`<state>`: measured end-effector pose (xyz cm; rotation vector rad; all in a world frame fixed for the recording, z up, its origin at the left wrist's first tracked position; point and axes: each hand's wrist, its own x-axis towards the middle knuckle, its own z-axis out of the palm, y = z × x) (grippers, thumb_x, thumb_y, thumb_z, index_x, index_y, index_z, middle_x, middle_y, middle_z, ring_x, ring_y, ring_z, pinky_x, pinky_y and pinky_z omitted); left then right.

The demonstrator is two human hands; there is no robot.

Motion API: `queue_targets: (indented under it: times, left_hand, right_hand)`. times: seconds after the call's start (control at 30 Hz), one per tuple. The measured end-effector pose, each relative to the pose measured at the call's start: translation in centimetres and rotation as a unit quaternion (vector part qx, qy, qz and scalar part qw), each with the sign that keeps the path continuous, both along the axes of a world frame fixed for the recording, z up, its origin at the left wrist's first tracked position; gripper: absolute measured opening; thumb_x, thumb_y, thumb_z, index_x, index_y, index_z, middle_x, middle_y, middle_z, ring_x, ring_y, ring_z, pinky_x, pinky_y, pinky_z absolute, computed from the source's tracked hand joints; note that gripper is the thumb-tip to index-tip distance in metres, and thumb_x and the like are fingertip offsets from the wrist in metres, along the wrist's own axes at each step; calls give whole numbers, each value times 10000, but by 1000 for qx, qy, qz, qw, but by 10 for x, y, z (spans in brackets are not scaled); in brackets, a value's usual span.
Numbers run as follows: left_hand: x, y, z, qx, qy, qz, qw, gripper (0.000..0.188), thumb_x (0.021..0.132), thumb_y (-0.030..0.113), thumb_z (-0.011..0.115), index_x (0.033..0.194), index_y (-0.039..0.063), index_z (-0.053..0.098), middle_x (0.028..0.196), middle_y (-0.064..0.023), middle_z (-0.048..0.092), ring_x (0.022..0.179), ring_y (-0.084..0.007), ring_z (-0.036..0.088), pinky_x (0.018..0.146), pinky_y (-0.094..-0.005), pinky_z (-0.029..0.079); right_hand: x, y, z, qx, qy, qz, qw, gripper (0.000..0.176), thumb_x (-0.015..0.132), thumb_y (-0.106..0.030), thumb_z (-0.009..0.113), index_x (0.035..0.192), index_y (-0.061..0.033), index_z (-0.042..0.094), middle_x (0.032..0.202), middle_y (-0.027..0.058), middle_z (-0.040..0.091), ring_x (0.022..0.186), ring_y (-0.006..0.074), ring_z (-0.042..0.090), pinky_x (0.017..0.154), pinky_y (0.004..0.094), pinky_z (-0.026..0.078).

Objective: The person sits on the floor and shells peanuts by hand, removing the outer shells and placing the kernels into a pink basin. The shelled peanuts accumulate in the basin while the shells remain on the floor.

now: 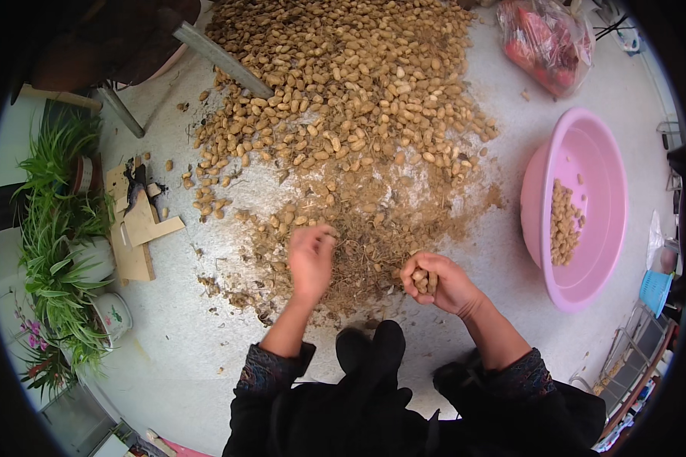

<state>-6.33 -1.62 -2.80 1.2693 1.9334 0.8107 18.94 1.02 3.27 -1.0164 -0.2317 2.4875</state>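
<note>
My right hand (437,283) is curled around several unshelled peanuts (423,280), held just above the floor. To its left, my left hand (311,257) hangs over loose soil and root debris (360,251), its fingers bent and slightly blurred; whether they pinch a peanut I cannot tell. Beyond both hands spreads a large heap of unshelled peanuts (349,74), thinning into scattered ones near the debris. A pink plastic basin (600,251) stands on the right, with a small pile of peanuts (564,223) inside.
Metal legs (223,60) of a piece of furniture reach the heap at upper left. Potted spider plants (57,245) and cardboard pieces (134,234) line the left side. A clear plastic bag with red contents (549,48) lies at upper right. A blue basket (655,291) is at far right.
</note>
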Motion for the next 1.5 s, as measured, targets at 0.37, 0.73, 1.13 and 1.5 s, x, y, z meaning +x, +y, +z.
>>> queue_targets:
  times: [0.37, 0.73, 1.13, 1.5]
  left_hand:
    - [-26, 11, -6, 39, 11, 40, 998, 131, 853, 43, 637, 982, 16, 633, 914, -131, 613, 883, -294, 569, 829, -390, 449]
    - [-39, 14, -25, 31, 207, -28, 978, 248, 788, 28, 688, 1033, 49, 660, 877, -105, 554, 879, -279, 528, 812, -391, 440]
    - [-7, 18, 16, 29, -72, 33, 996, 196, 823, 68, 707, 1009, 43, 648, 944, -93, 626, 889, -208, 589, 778, -328, 488]
    - [-18, 17, -7, 7, 152, -14, 988, 202, 759, 132, 751, 919, 52, 657, 850, -92, 617, 844, -264, 572, 823, -379, 425]
  right_hand:
    - [-24, -2, -9, 11, -194, 41, 980, 160, 917, -281, 650, 881, -138, 584, 737, -53, 551, 603, 39, 492, 477, 197, 322]
    - [-38, -4, -12, 26, -236, 68, 969, 114, 926, -273, 636, 876, -171, 624, 712, -82, 555, 590, 18, 485, 463, 191, 302]
    - [-28, -2, -16, -8, -193, 29, 981, 190, 949, -302, 601, 929, -115, 633, 747, -58, 574, 618, 37, 512, 477, 189, 357]
    - [-20, 0, -18, -102, -85, -29, 991, 265, 950, -331, 600, 829, -95, 585, 754, -2, 545, 560, 76, 459, 407, 189, 311]
